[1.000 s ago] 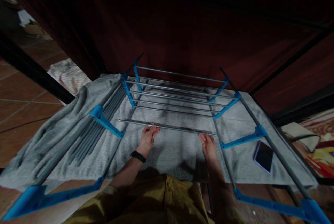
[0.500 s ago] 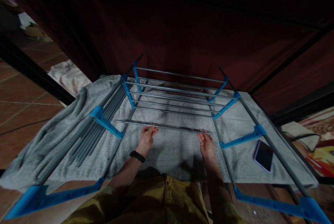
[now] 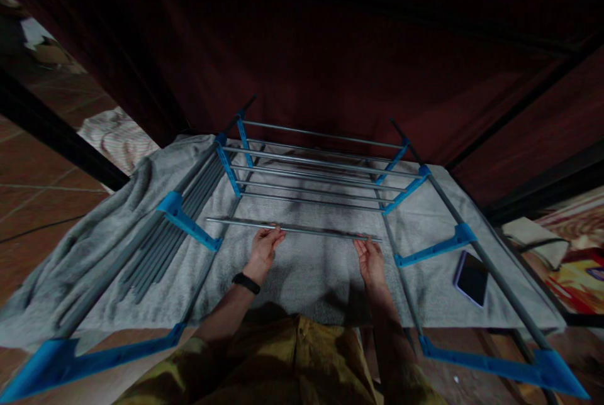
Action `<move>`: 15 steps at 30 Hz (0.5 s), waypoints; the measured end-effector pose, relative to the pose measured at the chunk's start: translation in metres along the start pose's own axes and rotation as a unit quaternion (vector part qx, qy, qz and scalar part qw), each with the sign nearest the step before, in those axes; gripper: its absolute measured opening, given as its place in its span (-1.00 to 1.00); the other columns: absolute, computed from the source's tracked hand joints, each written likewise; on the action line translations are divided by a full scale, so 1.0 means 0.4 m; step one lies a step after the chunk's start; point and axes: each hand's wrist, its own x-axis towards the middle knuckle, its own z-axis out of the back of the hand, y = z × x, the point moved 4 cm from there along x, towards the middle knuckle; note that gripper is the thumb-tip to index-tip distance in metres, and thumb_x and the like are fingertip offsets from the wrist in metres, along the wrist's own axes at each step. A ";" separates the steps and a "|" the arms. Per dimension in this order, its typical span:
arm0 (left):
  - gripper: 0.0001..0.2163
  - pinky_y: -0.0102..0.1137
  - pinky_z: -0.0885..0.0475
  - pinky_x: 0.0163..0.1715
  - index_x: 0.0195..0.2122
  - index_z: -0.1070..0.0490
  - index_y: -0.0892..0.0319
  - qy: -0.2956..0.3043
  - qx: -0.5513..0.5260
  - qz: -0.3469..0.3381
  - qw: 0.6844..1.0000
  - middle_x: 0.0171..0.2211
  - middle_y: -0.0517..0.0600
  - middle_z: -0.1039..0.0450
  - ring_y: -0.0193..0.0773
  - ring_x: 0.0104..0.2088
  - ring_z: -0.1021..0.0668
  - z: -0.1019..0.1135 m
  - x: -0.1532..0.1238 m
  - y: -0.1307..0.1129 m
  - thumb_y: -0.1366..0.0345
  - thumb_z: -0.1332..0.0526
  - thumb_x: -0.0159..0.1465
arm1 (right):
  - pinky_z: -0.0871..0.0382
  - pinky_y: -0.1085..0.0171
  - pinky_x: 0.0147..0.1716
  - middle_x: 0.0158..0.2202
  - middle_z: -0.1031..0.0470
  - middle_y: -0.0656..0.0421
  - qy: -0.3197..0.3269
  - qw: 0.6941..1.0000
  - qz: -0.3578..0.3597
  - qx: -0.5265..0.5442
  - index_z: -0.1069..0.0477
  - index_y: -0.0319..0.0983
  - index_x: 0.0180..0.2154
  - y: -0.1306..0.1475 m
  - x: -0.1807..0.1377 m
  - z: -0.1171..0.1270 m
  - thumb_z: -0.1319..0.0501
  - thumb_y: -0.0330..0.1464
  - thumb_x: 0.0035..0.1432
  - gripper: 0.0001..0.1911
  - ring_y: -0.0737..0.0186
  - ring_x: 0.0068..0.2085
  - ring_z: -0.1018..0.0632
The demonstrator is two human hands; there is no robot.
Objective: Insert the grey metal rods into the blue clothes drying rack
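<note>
A thin grey metal tube (image 3: 321,231) lies across in front of me, held level between both hands. My left hand (image 3: 265,246) pinches it left of its middle; a dark band circles that wrist. Close to the tube's right end, my right hand (image 3: 369,256) grips it with the fingertips. Around my hands stands a rack frame of grey poles and blue plastic brackets. The tube's left end passes near the left blue bracket (image 3: 191,226), its right end near the right blue bracket (image 3: 431,250). Farther back, several crossbars (image 3: 321,160) span the frame.
Several loose grey tubes (image 3: 165,244) lie by the left side of the frame on a grey blanket (image 3: 302,292). A phone (image 3: 472,279) rests at the right. Blue end brackets (image 3: 491,367) reach beyond the blanket's near edge. A dark red panel (image 3: 302,59) rises behind.
The view has shifted slightly, so the scene sits a little more to the left. Both hands keep their hold on the tube, with hardly any movement relative to the frame.
</note>
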 end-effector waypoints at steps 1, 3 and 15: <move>-0.71 -0.31 -0.67 -0.05 -0.34 -0.50 0.09 0.000 0.000 0.002 1.000 -0.42 -0.10 -0.61 -0.22 -0.34 -0.75 0.000 0.000 0.002 0.57 -0.55 0.20 | -0.73 -0.02 0.13 -0.33 -0.67 0.27 0.002 1.000 -0.001 -0.002 -0.37 0.00 -0.41 0.000 0.001 -0.001 -0.53 -0.24 0.16 -0.67 0.09 -0.18 -0.77; -0.70 -0.29 -0.68 -0.02 -0.35 -0.46 0.07 -0.001 -0.001 0.005 1.000 -0.40 -0.10 -0.63 -0.22 -0.33 -0.75 -0.001 0.001 0.005 0.58 -0.52 0.22 | -0.73 -0.04 0.14 -0.36 -0.64 0.28 0.003 1.000 -0.003 -0.004 -0.36 0.00 -0.40 -0.002 0.002 -0.002 -0.51 -0.23 0.19 -0.67 0.09 -0.21 -0.76; -0.64 -0.36 -0.68 -0.06 -0.40 -0.36 0.07 -0.010 -0.008 0.009 1.000 -0.43 -0.09 -0.63 -0.25 -0.33 -0.76 0.007 0.005 0.001 0.57 -0.51 0.26 | -0.76 0.01 0.02 -0.40 -0.57 0.31 -0.001 0.999 -0.010 -0.034 -0.37 -0.01 -0.35 -0.005 0.010 0.006 -0.56 -0.18 0.21 -0.63 0.07 -0.25 -0.74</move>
